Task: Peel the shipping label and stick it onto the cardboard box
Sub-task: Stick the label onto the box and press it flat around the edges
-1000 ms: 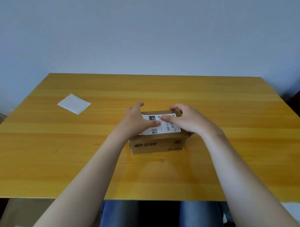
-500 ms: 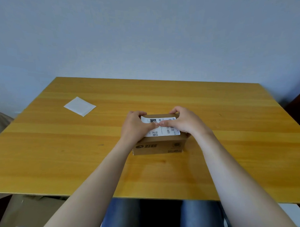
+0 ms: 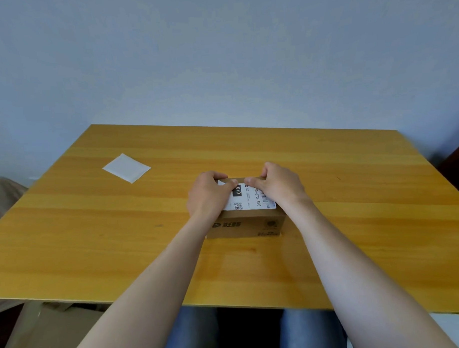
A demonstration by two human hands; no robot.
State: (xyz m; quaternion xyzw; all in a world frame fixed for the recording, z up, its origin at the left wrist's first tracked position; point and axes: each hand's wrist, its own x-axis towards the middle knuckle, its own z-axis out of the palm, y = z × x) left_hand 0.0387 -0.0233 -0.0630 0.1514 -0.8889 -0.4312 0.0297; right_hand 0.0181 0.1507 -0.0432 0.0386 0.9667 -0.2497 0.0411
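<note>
Head view: left hand [image 3: 207, 194] and right hand [image 3: 282, 185] clamp fingers [image 3: 219, 174] over cardboard box [image 3: 248, 225], thumbs seemingly on shipping label [image 3: 250, 199]

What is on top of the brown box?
A white shipping label lies on the cardboard box. The left hand and right hand grip the box's far edge, thumbs on the label, hiding the label's ends.

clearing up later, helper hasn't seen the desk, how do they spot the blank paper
Start at the wooden table. In its far left part, apart from the cardboard box, lies a white paper square. Unlike the printed label on the box, it is blank, flat on the wood.
</note>
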